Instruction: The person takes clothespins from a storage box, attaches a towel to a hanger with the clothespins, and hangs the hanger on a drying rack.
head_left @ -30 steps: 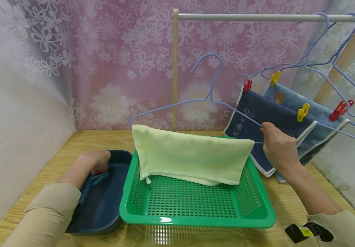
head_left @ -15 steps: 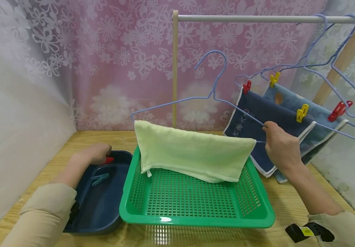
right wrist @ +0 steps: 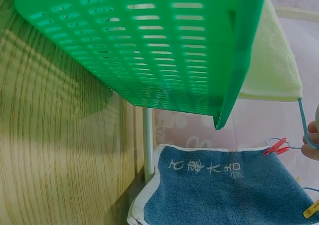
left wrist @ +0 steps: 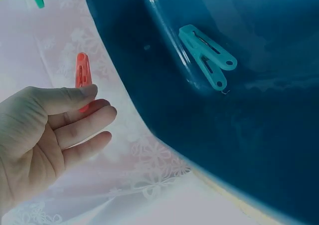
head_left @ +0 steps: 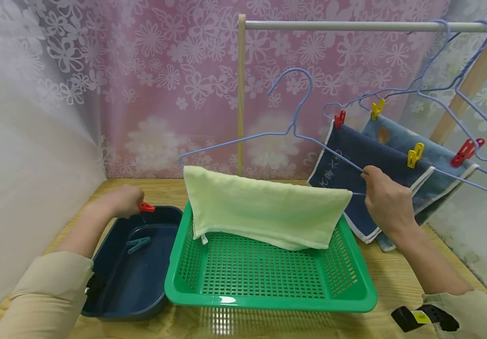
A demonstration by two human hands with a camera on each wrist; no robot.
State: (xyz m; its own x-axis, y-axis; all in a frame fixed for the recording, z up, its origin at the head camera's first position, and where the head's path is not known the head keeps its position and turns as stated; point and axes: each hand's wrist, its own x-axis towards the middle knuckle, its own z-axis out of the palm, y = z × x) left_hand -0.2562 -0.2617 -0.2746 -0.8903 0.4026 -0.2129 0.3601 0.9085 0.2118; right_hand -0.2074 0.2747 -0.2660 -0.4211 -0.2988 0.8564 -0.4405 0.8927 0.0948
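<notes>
My left hand [head_left: 120, 201] pinches a red clothespin [left wrist: 82, 75] between thumb and fingers, just above the far rim of the dark blue basin [head_left: 142, 268]. A teal clothespin [left wrist: 207, 55] lies on the basin floor. With my right hand [head_left: 389, 200] I grip the right end of a blue wire hanger [head_left: 264, 135], holding it up over the green basket [head_left: 269, 302]. Draped over the hanger's lower bar is a pale yellow towel [head_left: 264, 209], its bottom edge hanging inside the basket. In the right wrist view only the fingertips [right wrist: 311, 145] show, at the edge.
A drying rack with a metal rod [head_left: 332, 26] stands behind. From it, at the right, hang two hangers with a dark blue towel [head_left: 353, 155] and a lighter blue towel [head_left: 400, 136], fixed by red and yellow clothespins. A flowered curtain [head_left: 175, 94] closes the back.
My left hand has risen out of the basin, lifting the red clothespin up and slightly left. The right hand shifted the hanger and yellow towel slightly up and right, then held steady.
</notes>
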